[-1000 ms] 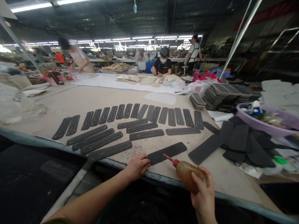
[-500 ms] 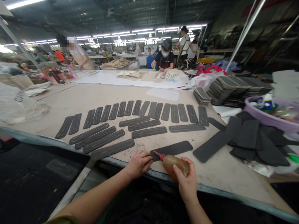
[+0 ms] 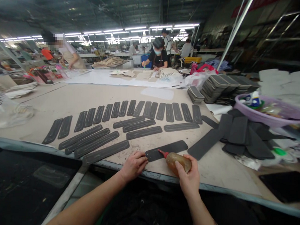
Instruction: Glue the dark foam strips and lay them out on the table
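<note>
A dark grey, round-ended strip [image 3: 174,147] lies near the front edge of the table. My left hand [image 3: 134,165] is closed, its fingertips pinching the strip's left end. In my right hand [image 3: 190,175] is a squeeze bottle of amber glue [image 3: 177,162], tilted so its red nozzle points left, with the tip at the strip's upper face. Several similar strips [image 3: 106,151] lie to the left and behind, with shiny lines around their faces. Right of the worked strip, a plain dark strip [image 3: 204,144] leads to a loose pile of dark strips [image 3: 238,129].
Stacked dark pieces [image 3: 219,87] stand at the back right, beside a purple basin [image 3: 271,119] of assorted items. A plastic bag [image 3: 8,109] lies at left. A dark flat object [image 3: 283,185] is at far right. Across the table a co-worker [image 3: 157,56] works.
The nozzle tip has moved right along the strip, away from my left fingers. My left hand stays at the strip's left end. The whole view has turned slightly to the right.
</note>
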### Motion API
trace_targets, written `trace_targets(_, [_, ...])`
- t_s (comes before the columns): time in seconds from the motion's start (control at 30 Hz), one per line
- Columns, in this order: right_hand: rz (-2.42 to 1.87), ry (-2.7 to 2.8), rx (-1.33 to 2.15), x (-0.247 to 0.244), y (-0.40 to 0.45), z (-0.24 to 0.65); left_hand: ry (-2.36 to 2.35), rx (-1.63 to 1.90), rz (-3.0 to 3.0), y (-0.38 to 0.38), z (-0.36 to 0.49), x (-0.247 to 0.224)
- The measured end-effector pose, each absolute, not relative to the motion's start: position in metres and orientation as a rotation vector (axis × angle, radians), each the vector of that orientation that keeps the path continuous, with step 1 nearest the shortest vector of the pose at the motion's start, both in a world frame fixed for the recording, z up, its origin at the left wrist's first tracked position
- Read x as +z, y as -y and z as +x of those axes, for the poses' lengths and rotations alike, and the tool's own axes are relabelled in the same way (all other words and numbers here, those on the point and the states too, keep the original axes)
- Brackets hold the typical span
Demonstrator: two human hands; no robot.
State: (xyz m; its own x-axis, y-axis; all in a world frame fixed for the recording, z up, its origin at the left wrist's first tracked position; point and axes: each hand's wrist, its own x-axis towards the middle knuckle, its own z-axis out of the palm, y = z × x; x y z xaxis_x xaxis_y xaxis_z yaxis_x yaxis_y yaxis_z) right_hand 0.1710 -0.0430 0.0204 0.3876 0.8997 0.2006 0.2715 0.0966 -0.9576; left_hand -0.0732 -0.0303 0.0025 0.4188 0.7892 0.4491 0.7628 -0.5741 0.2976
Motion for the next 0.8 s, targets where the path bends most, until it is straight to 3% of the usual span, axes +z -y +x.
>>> trace_targets(0.37, [-1.553, 0.944, 0.294, 0.016, 0.024, 0.220, -1.388, 0.886, 2.599, 0.030, -0.073, 0.002])
trace_targets(0.6, [-1.343, 0.942, 0.761, 0.011, 0.036, 0.192, -1.430, 0.864, 2.577, 0.031, -0.072, 0.000])
trace_targets(0.8, [-1.292, 1.155, 0.953, 0.012, 0.048, 0.154, -1.427, 0.826, 2.573, 0.032, -0.070, 0.004])
